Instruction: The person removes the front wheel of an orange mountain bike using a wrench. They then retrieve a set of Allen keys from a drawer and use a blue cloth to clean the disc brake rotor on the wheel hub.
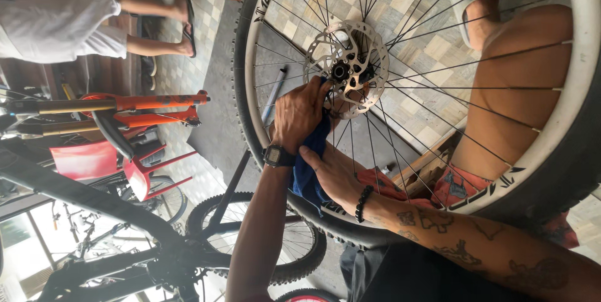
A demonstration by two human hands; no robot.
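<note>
A bicycle wheel (582, 57) with a knobby black tyre and white rim fills the right side and rests against my bare leg. Its silver disc rotor (357, 48) sits at the hub. My left hand (300, 114), with a black watch on the wrist, presses a blue cloth (308, 173) against the hub beside the rotor. My right hand (335, 173), with a bead bracelet and tattooed forearm, reaches among the spokes. Its fingers are at the hub behind the rotor, and the cloth hangs under this hand.
A dark bicycle frame (94, 205) and another knobby wheel (300, 258) lie at the lower left. A red plastic chair (94, 158) and an orange fork (156, 101) are at the left. Another person in white (69, 20) sits at the top left. The floor is tiled (407, 1).
</note>
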